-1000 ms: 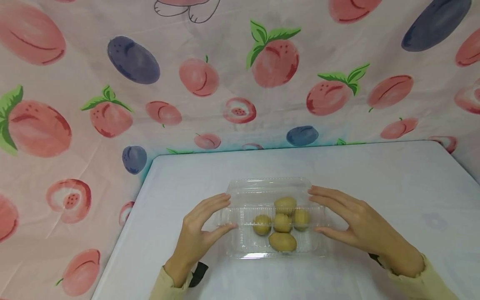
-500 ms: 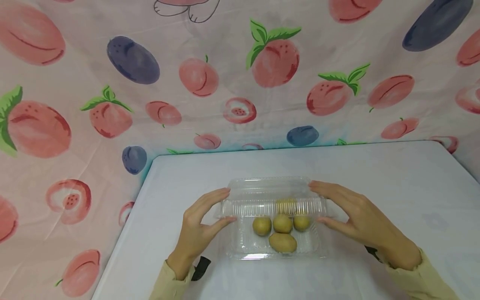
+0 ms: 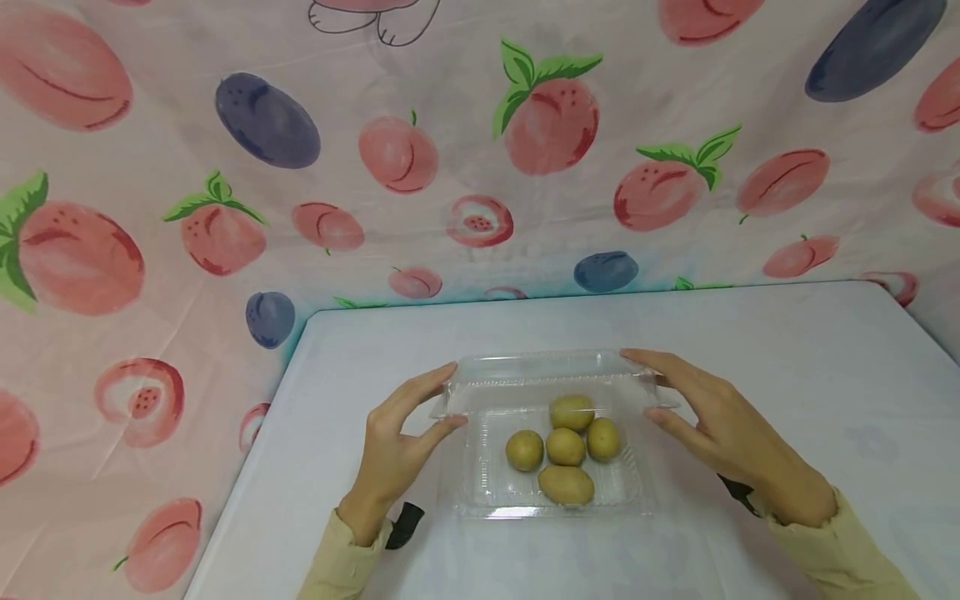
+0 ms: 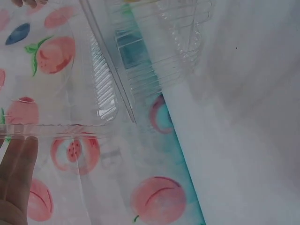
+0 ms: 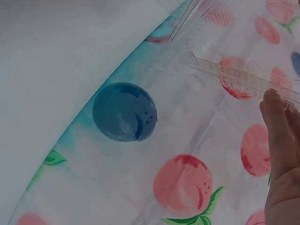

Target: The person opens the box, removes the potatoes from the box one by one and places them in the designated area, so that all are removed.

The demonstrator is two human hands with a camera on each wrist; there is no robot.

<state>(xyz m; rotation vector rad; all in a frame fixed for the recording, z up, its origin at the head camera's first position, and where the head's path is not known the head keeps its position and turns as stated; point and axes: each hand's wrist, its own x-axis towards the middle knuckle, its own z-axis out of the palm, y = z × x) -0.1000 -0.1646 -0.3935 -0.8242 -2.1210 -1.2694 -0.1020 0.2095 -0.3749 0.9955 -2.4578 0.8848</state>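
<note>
A clear plastic clamshell box (image 3: 480,500) sits on the table, with several small yellow-brown potatoes (image 3: 566,447) in its base. Its hinged lid (image 3: 551,367) stands tilted up at the far side. At the lid's left end, my left hand (image 3: 397,446) holds the edge between fingers and thumb. My right hand (image 3: 712,425) grips the opposite end the same way. In the left wrist view, fingers (image 4: 21,164) meet the lid's rim; its ribbed wall shows beside them. The right wrist view shows fingertips (image 5: 272,98) against the rim of the lid (image 5: 234,72).
The white tabletop (image 3: 787,375) surrounds the box on every side. Behind it and to the left hangs a pink fruit-print cloth (image 3: 420,75). A black strap (image 3: 406,525) shows at the left wrist, below the beige sleeve (image 3: 341,558).
Both hands have risen slightly and moved away from me with the lid. Its front edge has swung up and back, uncovering the potatoes. The base and potatoes stay in place.
</note>
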